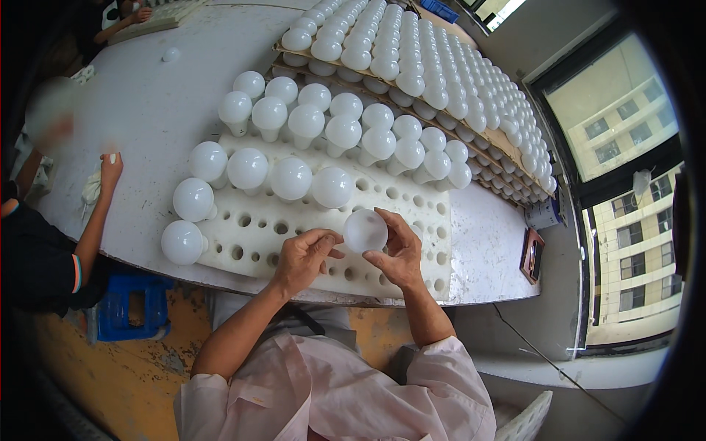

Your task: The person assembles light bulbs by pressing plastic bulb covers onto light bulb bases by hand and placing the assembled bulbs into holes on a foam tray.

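Note:
My right hand (401, 250) curls its thumb and fingers round a frosted white bulb cover (365, 231), held above the front part of a white foam tray (323, 214). It looks paler and more see-through than the bulbs around it. Close on its left side is my left hand (305, 259), thumb and forefinger pinched together; whether anything sits between them is too small to tell. Rows of white light bulbs (291, 178) stand with their domes up in the tray's left and far holes. Bare holes show in the tray around my hands.
Stacked layers of bulbs on cardboard (412, 77) rise at the back right. A dark-framed item (532, 256) lies by the table's right edge, near the window. On the left are a co-worker's arm (95, 213), a blue stool (132, 305) and one loose bulb (171, 55).

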The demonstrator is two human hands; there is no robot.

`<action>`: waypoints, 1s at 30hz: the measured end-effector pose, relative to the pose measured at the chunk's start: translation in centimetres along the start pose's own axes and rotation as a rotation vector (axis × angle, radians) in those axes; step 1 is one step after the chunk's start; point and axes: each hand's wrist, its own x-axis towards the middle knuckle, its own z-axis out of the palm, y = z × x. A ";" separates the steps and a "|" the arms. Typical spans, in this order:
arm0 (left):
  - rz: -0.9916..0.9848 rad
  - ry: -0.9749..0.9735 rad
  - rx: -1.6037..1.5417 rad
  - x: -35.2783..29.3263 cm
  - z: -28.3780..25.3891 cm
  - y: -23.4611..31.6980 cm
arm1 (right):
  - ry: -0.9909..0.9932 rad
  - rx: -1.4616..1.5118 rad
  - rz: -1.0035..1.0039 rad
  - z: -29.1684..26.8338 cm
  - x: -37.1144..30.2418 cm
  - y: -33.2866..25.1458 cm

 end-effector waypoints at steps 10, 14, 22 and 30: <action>0.000 0.065 -0.067 -0.7 -0.2 1.8 | -0.084 0.071 0.095 1.1 -0.5 -1.2; 0.065 0.109 0.200 -0.7 0.0 2.4 | -0.120 -0.177 0.026 1.1 -1.0 -0.9; -0.002 0.219 0.538 -0.4 0.1 3.4 | -0.122 -0.446 -0.191 2.6 -1.4 -2.1; 0.269 0.297 0.894 -0.5 0.2 2.5 | -0.154 -0.518 -0.206 3.2 -2.1 -1.8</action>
